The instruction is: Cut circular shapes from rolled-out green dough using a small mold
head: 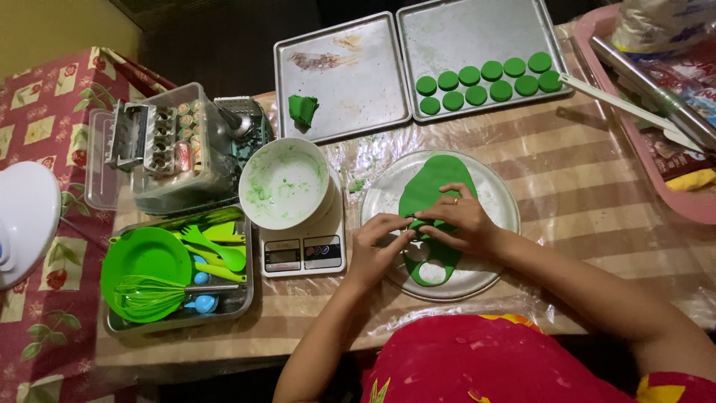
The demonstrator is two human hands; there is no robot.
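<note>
Far left, I'm seeing a metal tray [239, 302] holding a green plate [145, 257], whisk [149, 296] and plastic utensils [216, 250]. Next, a white bowl [285, 183] is sitting on a kitchen scale [302, 252]. Now the left hand [375, 246] is hovering over the round plate [492, 190], fingers curled and pinching the edge of the green dough sheet [432, 186] lying there. The right hand [459, 220] is meeting it, fingertips bent, pressing on the same dough. Beyond, a baking tray [477, 33] is carrying green dough discs [488, 80].
</note>
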